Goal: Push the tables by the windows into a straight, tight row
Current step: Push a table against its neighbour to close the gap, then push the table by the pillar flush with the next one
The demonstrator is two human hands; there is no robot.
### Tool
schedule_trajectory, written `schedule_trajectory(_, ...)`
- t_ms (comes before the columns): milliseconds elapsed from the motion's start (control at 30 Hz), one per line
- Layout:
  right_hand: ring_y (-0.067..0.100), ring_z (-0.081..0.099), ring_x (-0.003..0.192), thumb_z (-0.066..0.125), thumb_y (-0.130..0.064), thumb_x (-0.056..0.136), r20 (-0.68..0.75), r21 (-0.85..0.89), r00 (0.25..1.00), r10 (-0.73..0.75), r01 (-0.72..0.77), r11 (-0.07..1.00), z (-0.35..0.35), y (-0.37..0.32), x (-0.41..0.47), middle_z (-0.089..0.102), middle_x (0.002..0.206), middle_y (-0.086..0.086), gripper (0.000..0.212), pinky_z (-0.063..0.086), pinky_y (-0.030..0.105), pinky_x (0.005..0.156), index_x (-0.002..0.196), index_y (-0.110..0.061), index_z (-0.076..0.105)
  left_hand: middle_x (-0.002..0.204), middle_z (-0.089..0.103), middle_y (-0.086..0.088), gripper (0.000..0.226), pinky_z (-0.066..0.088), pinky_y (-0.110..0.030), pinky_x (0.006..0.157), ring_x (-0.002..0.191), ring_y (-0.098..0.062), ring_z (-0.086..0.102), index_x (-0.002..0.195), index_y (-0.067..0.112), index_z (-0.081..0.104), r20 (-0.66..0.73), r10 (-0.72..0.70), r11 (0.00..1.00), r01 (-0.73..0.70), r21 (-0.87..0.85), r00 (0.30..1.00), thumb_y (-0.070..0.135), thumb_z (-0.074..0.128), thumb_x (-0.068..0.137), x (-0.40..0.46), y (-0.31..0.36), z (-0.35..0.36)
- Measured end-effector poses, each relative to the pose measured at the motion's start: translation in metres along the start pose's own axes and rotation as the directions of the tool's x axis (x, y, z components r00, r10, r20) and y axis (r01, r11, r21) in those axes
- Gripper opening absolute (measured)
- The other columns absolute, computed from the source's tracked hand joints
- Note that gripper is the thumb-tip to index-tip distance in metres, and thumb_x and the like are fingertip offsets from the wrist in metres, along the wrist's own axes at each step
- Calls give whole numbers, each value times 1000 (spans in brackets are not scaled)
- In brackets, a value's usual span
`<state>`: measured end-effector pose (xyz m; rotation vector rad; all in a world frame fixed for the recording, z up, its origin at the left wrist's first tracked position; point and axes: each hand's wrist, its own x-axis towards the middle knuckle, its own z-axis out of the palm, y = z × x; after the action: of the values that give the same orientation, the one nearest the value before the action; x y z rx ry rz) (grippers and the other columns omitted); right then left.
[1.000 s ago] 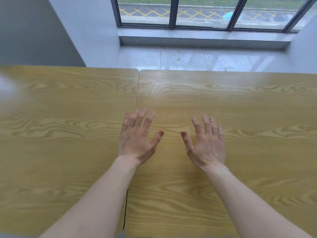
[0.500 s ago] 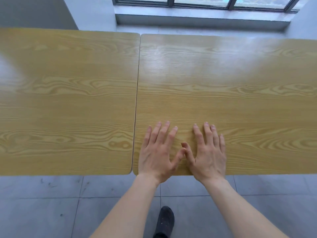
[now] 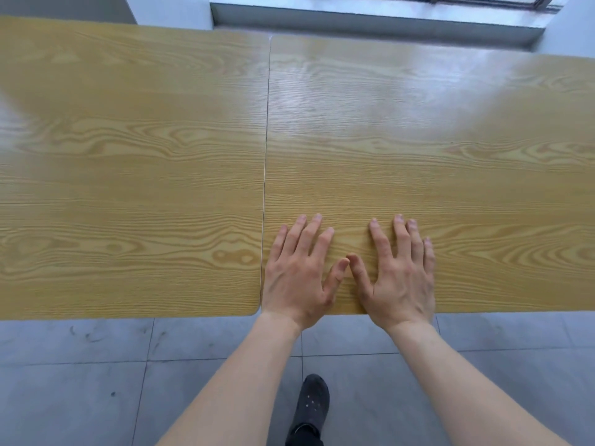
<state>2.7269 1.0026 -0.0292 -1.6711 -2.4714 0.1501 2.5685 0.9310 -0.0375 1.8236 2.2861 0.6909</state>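
Note:
Two wood-grain tables stand side by side under the window. The left table (image 3: 128, 172) and the right table (image 3: 434, 156) meet along a thin seam with almost no gap. Their near edges line up closely. My left hand (image 3: 301, 275) lies flat on the right table's near left corner, fingers spread. My right hand (image 3: 399, 275) lies flat beside it on the same top, with the two thumbs touching. Neither hand holds anything.
A grey window sill (image 3: 370, 20) and wall run behind the tables. Grey tiled floor (image 3: 96, 381) lies on my side, with my dark shoe (image 3: 312, 403) below the right table's edge.
The view has tilted down and pulled back from the tables, bringing the floor and my shoe into sight. My hands have come together at the right table's near edge and lie flat.

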Motion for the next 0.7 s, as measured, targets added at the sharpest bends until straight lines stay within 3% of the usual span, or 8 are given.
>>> schedule_trajectory(433,30,12,160,12,-74,99,53,80,999,-11,6,997,-6,-3,-5,26,170,13,80,8,57,128,160,-27,35,161,42,-2,62,14,-48,127,154,-24,27,149,22,50,66,-30,998,26,65,997,59,30,104,0,6,-11)
schedule_trajectory(700,26,9,161,17,-78,96,58,105,997,-57,51,993,-69,-26,22,22,172,8,82,8,53,129,162,-31,30,166,32,1,68,6,-44,127,157,-21,16,155,29,38,74,-119,986,108,131,990,66,19,101,14,-12,-99)
